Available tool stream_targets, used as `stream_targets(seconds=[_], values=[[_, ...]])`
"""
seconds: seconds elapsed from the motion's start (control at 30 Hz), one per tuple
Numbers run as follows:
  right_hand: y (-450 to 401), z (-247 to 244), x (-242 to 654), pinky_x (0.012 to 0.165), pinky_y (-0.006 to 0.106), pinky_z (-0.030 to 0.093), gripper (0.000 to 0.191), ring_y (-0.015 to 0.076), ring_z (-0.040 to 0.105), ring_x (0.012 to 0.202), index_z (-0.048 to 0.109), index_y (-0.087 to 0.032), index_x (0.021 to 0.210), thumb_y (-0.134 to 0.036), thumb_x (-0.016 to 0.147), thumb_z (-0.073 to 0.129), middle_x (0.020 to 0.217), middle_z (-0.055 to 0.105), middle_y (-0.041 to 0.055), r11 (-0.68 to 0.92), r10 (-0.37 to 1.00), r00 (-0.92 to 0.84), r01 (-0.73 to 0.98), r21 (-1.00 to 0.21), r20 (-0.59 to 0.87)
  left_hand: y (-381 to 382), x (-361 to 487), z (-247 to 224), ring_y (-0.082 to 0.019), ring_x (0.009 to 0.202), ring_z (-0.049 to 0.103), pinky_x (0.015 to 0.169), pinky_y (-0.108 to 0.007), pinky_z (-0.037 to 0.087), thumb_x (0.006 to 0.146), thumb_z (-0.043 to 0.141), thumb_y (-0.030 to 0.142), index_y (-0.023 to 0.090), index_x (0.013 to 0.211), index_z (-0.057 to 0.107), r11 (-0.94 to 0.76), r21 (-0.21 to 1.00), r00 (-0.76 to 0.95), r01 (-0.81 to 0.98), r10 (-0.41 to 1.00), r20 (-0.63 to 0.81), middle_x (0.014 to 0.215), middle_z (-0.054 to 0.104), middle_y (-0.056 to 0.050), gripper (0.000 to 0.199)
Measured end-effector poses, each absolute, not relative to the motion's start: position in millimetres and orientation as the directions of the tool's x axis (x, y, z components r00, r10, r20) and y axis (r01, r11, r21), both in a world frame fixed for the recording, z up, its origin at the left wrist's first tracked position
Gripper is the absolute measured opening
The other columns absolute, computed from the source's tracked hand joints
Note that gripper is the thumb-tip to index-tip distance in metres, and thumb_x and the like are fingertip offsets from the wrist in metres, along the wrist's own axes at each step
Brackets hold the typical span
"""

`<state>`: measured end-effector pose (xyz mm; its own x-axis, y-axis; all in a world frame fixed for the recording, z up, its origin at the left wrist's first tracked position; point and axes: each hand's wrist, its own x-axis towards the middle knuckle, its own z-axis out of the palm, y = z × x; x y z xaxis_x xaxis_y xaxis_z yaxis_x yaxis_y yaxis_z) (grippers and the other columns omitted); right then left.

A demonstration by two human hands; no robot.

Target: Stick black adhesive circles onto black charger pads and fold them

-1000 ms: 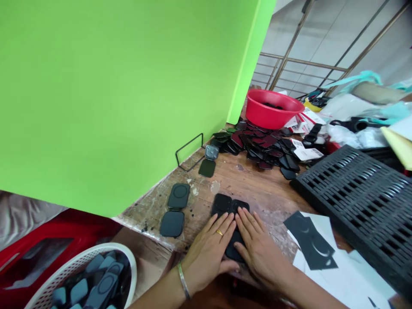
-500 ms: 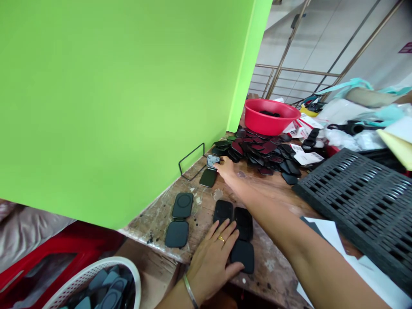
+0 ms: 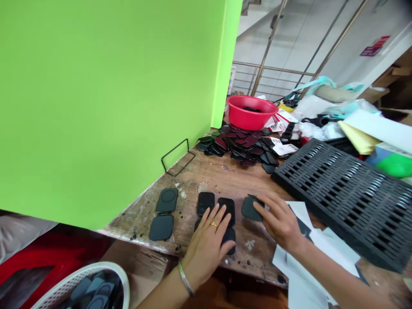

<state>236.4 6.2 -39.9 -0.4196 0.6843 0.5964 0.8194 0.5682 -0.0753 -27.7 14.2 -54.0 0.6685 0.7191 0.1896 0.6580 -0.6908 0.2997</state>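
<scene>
My left hand [image 3: 210, 240] lies flat with fingers spread over two black folding wireless chargers [image 3: 206, 201], partly covering their panels. My right hand [image 3: 281, 219] pinches the edge of a dark square folding charger [image 3: 252, 208], low over the wooden table or touching it. Only one panel of that charger shows, and it looks folded. Left of my left hand, another folding charger [image 3: 168, 199] lies opened out, a ring mark on its upper panel.
A bent wire stand [image 3: 177, 157] stands by the green partition [image 3: 122, 107]. Several dark pads [image 3: 244, 143] are heaped before a red basin [image 3: 252, 112]. A slotted black tray [image 3: 347, 193] and paper sheets [image 3: 318, 257] lie right. A white basket [image 3: 119, 274] with pads is lower left.
My right hand has come back from near the wire stand with a charger, which was opened out and now looks folded. My left hand stays on the black chargers. The view has turned right.
</scene>
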Motion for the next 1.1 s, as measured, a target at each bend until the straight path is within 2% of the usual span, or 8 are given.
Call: stream_targets(seconds=[0.13, 0.33, 0.57, 0.7, 0.8, 0.93, 1.03, 1.1], values=[[-36, -63, 228, 0.101, 0.053, 0.043, 0.033, 0.0325, 0.036, 0.133, 0.052, -0.005, 0.123, -0.009, 0.091, 0.045, 0.132, 0.051, 0.0213, 0.623, 0.701, -0.535, 0.781, -0.039, 0.472, 11, -16, -61, -0.03, 0.14, 0.023, 0.111, -0.056, 0.029, 0.083, 0.063, 0.036, 0.026, 0.144, 0.031, -0.683, 0.243, 0.665, 0.689, 0.729, 0.163, 0.153, 0.027, -0.009, 0.07], [-53, -71, 214, 0.106, 0.053, 0.04, 0.027, 0.0313, 0.025, 0.138, 0.054, -0.005, 0.117, -0.007, 0.094, 0.04, 0.137, 0.048, 0.0193, 0.622, 0.746, -0.522, 0.768, -0.154, 0.413, 15, -16, -65, -0.029, 0.141, 0.021, 0.112, -0.054, 0.026, 0.083, 0.062, 0.036, 0.028, 0.145, 0.027, -0.697, 0.195, 0.688, 0.69, 0.715, 0.122, 0.154, 0.024, -0.006, 0.072], [-57, -67, 223, 0.11, 0.048, 0.035, 0.035, 0.0236, 0.026, 0.139, 0.047, -0.013, 0.126, -0.005, 0.093, 0.038, 0.14, 0.045, 0.0149, 0.586, 0.809, -0.458, 0.678, -0.444, 0.369, 16, -16, -62, -0.03, 0.14, 0.023, 0.111, -0.056, 0.027, 0.084, 0.061, 0.037, 0.027, 0.144, 0.03, -0.713, 0.166, 0.703, 0.682, 0.701, 0.122, 0.153, 0.027, -0.008, 0.068], [-58, -60, 228, 0.112, 0.047, 0.031, 0.048, 0.0209, 0.027, 0.139, 0.033, -0.019, 0.141, -0.011, 0.093, 0.033, 0.149, 0.032, 0.011, 0.367, 0.925, -0.201, 0.695, -0.618, 0.323, 17, -13, -57, -0.032, 0.141, 0.022, 0.111, -0.056, 0.027, 0.081, 0.065, 0.037, 0.026, 0.142, 0.035, -0.709, 0.159, 0.7, 0.687, 0.704, 0.119, 0.152, 0.029, -0.009, 0.069], [-47, -60, 222, 0.113, 0.049, 0.027, 0.049, 0.0214, 0.022, 0.14, 0.028, -0.021, 0.145, -0.025, 0.096, 0.037, 0.152, 0.027, 0.0089, 0.189, 0.963, -0.022, 0.768, -0.612, 0.27, 15, -9, -55, -0.032, 0.14, 0.023, 0.111, -0.055, 0.028, 0.08, 0.067, 0.037, 0.026, 0.143, 0.033, -0.7, 0.159, 0.692, 0.697, 0.714, 0.107, 0.152, 0.03, -0.01, 0.073], [-25, -60, 209, 0.115, 0.051, 0.022, 0.053, 0.0248, 0.02, 0.141, 0.036, -0.014, 0.142, -0.038, 0.095, 0.041, 0.15, 0.031, 0.011, 0.118, 0.987, -0.043, 0.854, -0.506, 0.157, 14, -8, -54, -0.033, 0.14, 0.022, 0.11, -0.056, 0.028, 0.08, 0.066, 0.036, 0.027, 0.143, 0.033, -0.697, 0.147, 0.693, 0.701, 0.715, 0.087, 0.153, 0.028, -0.01, 0.072], [-13, -55, 206, 0.114, 0.052, 0.022, 0.049, 0.0261, 0.026, 0.139, 0.044, -0.013, 0.138, -0.031, 0.092, 0.044, 0.146, 0.038, 0.012, 0.16, 0.987, -0.145, 0.855, -0.493, 0.069, 15, -12, -54, -0.033, 0.14, 0.022, 0.11, -0.057, 0.027, 0.08, 0.067, 0.036, 0.028, 0.143, 0.033, -0.694, 0.15, 0.693, 0.705, 0.718, 0.068, 0.153, 0.028, -0.01, 0.072], [-11, -50, 208, 0.115, 0.051, 0.021, 0.051, 0.0236, 0.026, 0.139, 0.044, -0.016, 0.138, -0.018, 0.087, 0.044, 0.146, 0.039, 0.0088, 0.282, 0.951, -0.305, 0.801, -0.527, 0.046, 16, -15, -54, -0.032, 0.141, 0.021, 0.11, -0.057, 0.028, 0.08, 0.067, 0.036, 0.029, 0.143, 0.032, -0.695, 0.162, 0.698, 0.7, 0.715, 0.053, 0.153, 0.026, -0.009, 0.073]])
